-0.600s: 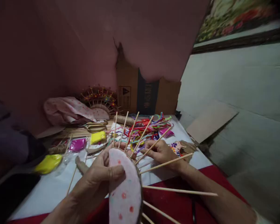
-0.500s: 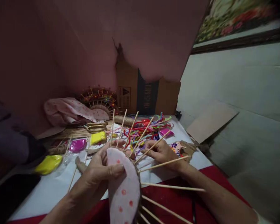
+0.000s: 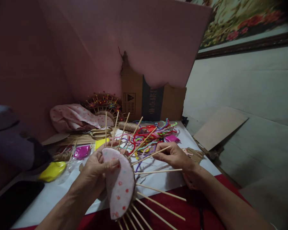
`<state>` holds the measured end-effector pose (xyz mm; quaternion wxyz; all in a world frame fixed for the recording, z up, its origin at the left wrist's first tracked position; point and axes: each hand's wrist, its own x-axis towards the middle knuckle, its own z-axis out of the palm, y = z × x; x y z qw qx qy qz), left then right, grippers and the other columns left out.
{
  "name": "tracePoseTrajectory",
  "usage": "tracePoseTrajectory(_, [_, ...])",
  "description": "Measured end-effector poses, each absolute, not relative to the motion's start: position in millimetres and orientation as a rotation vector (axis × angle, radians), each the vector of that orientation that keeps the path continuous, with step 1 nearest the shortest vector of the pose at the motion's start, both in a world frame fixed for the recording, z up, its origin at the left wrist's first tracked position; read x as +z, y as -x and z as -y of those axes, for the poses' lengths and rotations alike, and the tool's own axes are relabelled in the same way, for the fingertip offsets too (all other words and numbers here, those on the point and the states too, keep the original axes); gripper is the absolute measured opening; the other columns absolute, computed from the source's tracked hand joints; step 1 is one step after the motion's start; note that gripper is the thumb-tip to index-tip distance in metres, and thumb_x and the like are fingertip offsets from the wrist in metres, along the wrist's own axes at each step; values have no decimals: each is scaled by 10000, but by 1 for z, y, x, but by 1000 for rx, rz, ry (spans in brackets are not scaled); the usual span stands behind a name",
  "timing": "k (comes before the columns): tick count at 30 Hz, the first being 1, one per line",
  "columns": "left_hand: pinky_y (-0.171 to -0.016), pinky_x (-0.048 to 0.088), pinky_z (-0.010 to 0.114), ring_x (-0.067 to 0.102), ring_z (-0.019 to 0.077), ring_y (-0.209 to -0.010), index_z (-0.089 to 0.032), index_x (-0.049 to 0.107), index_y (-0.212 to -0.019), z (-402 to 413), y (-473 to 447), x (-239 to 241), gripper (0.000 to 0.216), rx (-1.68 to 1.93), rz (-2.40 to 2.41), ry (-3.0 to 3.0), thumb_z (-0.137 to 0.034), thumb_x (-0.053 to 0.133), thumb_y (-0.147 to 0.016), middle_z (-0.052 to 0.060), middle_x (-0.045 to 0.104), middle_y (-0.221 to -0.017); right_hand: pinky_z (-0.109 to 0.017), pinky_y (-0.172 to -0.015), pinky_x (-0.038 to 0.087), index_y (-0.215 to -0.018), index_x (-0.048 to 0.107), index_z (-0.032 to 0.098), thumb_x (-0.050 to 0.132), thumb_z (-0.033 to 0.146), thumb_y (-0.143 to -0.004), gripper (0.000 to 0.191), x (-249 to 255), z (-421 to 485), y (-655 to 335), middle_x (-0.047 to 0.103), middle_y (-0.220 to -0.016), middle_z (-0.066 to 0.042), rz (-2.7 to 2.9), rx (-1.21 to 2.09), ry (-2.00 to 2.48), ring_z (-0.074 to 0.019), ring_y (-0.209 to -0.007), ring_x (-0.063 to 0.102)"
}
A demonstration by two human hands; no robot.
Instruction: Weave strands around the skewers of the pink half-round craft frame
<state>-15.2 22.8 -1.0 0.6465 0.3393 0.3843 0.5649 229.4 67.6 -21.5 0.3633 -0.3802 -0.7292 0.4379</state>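
My left hand grips a half-round piece covered in pale fabric with red dots, thumb on its face and fingers behind. Thin wooden sticks fan out from its curved edge. At the right, my right hand is closed in a pinch behind the end of one stick. Whatever lies between its fingertips is too small or hidden to make out. Beyond the sticks lies a heap of coloured fuzzy strands, with a roll of twine beside it.
Gold-handled scissors rest on bundled sticks near dotted cloth. A similar beaded fan piece stands behind. Yellow packet, magenta packets and a dark flat object lie left. Torn cardboard stands at the back.
The half-round piece and my left hand have shifted left in view, and the piece has turned slightly. My right hand has moved a little right, still pinched. The camera view has shifted slightly.
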Motion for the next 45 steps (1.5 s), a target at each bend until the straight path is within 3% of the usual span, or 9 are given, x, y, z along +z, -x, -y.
tracePoseTrajectory(10, [-487, 517, 246, 630, 161, -531, -171, 525, -916, -27, 16, -13, 505, 1243, -946, -810, -73, 780, -491, 16, 674, -676, -215, -480, 253, -644, 539, 147, 634, 350, -761, 252, -10, -66, -248, 443, -582, 33, 1675, 1141, 743, -69, -516, 356])
tracePoseTrajectory(26, [-468, 516, 238, 615, 147, -496, -176, 513, -984, -27, 15, -8, 553, 1291, -998, -761, -34, 753, -506, 4, 669, -625, -226, -448, 283, -580, 590, 154, 705, 294, -677, 205, -10, -56, -242, 490, -514, 22, 1699, 876, 791, -83, -475, 393])
tracePoseTrajectory(35, [-475, 511, 225, 618, 149, -510, -168, 557, -1110, -22, 15, 2, 639, 1315, -918, -751, -25, 754, -520, 10, 670, -643, -203, -377, 125, -513, 528, 148, 733, 307, -560, 263, -30, -71, -233, 416, -425, 69, 1436, 1705, 839, -34, -377, 231])
tracePoseTrajectory(41, [-529, 526, 236, 639, 158, -585, -198, 537, -1157, -18, 11, 2, 659, 1306, -877, -714, -4, 727, -557, 17, 682, -706, -190, -409, 183, -556, 563, 122, 736, 272, -600, 234, -30, -59, -220, 434, -458, 73, 1766, 1920, 912, -29, -423, 305])
tracePoseTrajectory(45, [-559, 533, 235, 635, 147, -588, -165, 578, -1084, -15, 8, 0, 563, 1264, -820, -629, 13, 709, -567, 38, 694, -727, -184, -418, 210, -548, 542, 123, 727, 286, -622, 257, -21, -53, -214, 453, -490, 65, 1845, 1917, 925, -35, -455, 341])
